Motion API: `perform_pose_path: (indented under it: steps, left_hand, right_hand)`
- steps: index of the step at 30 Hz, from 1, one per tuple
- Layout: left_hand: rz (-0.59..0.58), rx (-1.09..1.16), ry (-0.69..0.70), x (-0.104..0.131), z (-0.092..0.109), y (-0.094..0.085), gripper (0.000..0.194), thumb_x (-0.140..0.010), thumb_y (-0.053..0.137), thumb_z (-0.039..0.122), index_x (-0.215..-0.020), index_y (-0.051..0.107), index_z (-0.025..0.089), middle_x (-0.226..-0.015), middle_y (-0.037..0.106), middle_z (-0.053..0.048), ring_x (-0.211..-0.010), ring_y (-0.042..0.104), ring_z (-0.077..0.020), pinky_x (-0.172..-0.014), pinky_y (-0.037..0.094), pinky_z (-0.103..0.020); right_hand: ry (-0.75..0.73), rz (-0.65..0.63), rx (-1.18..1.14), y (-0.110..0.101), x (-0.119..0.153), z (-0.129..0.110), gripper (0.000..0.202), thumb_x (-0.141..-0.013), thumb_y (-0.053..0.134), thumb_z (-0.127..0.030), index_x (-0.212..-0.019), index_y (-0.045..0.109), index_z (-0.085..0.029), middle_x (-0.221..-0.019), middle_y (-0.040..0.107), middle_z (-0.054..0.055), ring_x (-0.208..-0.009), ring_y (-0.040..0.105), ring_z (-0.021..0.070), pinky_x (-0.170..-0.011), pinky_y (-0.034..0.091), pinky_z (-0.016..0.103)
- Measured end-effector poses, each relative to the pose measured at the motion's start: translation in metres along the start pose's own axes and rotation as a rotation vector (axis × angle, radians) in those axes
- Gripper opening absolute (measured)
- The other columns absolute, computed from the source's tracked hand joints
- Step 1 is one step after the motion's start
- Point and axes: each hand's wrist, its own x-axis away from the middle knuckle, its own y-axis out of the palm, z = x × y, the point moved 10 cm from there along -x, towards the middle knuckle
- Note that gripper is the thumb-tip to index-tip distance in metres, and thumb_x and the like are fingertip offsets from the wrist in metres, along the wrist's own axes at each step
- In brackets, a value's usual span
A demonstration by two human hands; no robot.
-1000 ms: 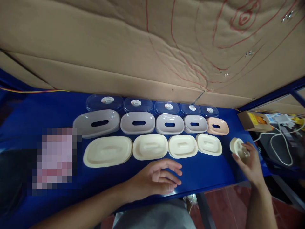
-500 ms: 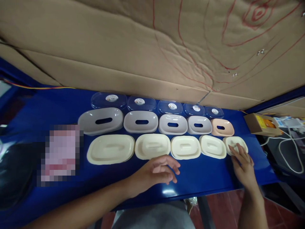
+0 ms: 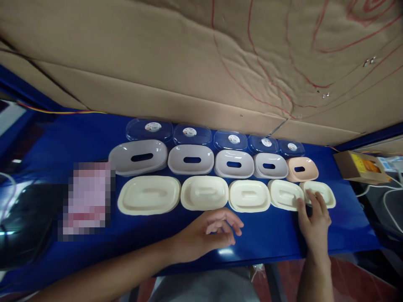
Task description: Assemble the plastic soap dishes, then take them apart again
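Note:
My left hand (image 3: 210,235) is held over the blue table edge with loosely curled, parted fingers and nothing in it. My right hand (image 3: 316,222) reaches to the right end of the front row. Its fingers rest over the near side of the smallest cream oval dish (image 3: 325,195), and its thumb is at the right edge of the cream dish (image 3: 283,193) beside it. Further cream dishes (image 3: 204,192) line up to the left. Behind them stands a row of grey oval pieces with slots (image 3: 192,167), ending in a peach slotted one (image 3: 310,167).
Clear lids with round labels (image 3: 157,136) form the back row against a brown paper-covered wall (image 3: 141,54). A cardboard box (image 3: 355,167) and white cables (image 3: 388,199) lie at the right. A blurred pink packet (image 3: 88,193) and a black object (image 3: 28,226) are at the left.
My right hand has shifted left, from the smallest cream dish to the border between it and its neighbour. The whole view has turned slightly. My left hand stays empty.

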Motion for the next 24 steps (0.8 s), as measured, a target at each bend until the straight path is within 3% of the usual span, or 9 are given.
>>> perform_pose_path:
  steps: [4,8,12,16,18,20,22,24]
  left_hand:
    - [-0.002,-0.191,0.028,0.006,0.017,0.006,0.039,-0.098,0.075,0.052,-0.12,0.072,0.019,-0.113,0.076,-0.011,-0.1,0.07,-0.0222,-0.09,0.053,-0.038]
    - [0.013,-0.296,0.063,0.005,0.022,0.006,0.029,-0.1,0.071,0.041,-0.119,0.073,0.018,-0.108,0.076,-0.01,-0.095,0.069,-0.0199,-0.088,0.052,-0.035]
    - [0.051,-0.361,0.154,0.002,0.024,0.002,0.023,-0.1,0.069,0.034,-0.114,0.075,0.017,-0.096,0.073,-0.007,-0.086,0.065,-0.0168,-0.081,0.049,-0.03]
    - [0.06,-0.466,0.256,0.004,0.039,0.003,0.02,-0.101,0.064,0.031,-0.11,0.074,0.016,-0.088,0.071,-0.006,-0.079,0.063,-0.0155,-0.072,0.049,-0.028]
    - [0.017,-0.669,0.337,0.013,0.06,0.009,0.023,-0.104,0.059,0.031,-0.113,0.075,0.017,-0.088,0.073,-0.007,-0.076,0.064,-0.0159,-0.072,0.051,-0.029]
    - [-0.016,-1.037,0.433,0.028,0.087,0.013,0.027,-0.108,0.053,0.032,-0.118,0.076,0.02,-0.1,0.077,-0.01,-0.088,0.069,-0.0198,-0.084,0.055,-0.034]
    - [0.152,-1.369,0.512,0.047,0.125,-0.004,0.031,-0.109,0.052,0.034,-0.121,0.078,0.023,-0.113,0.078,-0.013,-0.105,0.072,-0.0267,-0.098,0.054,-0.043]
    - [0.367,-1.589,0.488,0.066,0.159,-0.034,0.034,-0.109,0.053,0.037,-0.129,0.076,0.022,-0.126,0.076,-0.013,-0.119,0.07,-0.0309,-0.11,0.051,-0.05]
  right_hand:
    - [0.083,-0.034,0.038,0.004,0.003,0.002,0.069,-0.103,0.047,-0.068,-0.154,0.061,-0.024,-0.166,0.051,0.023,-0.149,0.05,0.0515,-0.116,0.035,0.08]
    - [0.105,-0.038,0.023,0.004,0.005,0.007,0.07,-0.105,0.042,-0.067,-0.159,0.055,-0.023,-0.168,0.046,0.024,-0.148,0.047,0.0555,-0.113,0.032,0.085]
    - [0.079,0.009,-0.03,0.002,0.005,0.012,0.071,-0.105,0.044,-0.068,-0.159,0.057,-0.025,-0.169,0.045,0.022,-0.149,0.045,0.0574,-0.114,0.032,0.085]
    - [0.039,0.111,-0.09,-0.007,0.005,0.013,0.071,-0.105,0.049,-0.064,-0.159,0.057,-0.018,-0.17,0.042,0.025,-0.152,0.043,0.0578,-0.119,0.033,0.082]
    - [0.007,0.164,-0.112,-0.015,0.006,0.01,0.071,-0.106,0.053,-0.06,-0.161,0.055,-0.016,-0.17,0.042,0.026,-0.153,0.042,0.0575,-0.121,0.032,0.082]
    - [-0.056,0.213,-0.123,-0.024,0.008,0.003,0.07,-0.105,0.058,-0.055,-0.163,0.052,-0.016,-0.167,0.046,0.027,-0.153,0.043,0.0559,-0.123,0.032,0.08]
    - [-0.138,0.255,-0.135,-0.035,0.013,-0.01,0.07,-0.104,0.063,-0.05,-0.163,0.051,-0.015,-0.162,0.051,0.027,-0.153,0.045,0.0532,-0.125,0.034,0.075]
    - [-0.199,0.232,-0.174,-0.04,0.018,-0.024,0.071,-0.104,0.062,-0.046,-0.165,0.046,-0.015,-0.165,0.046,0.027,-0.155,0.04,0.0523,-0.125,0.032,0.076]
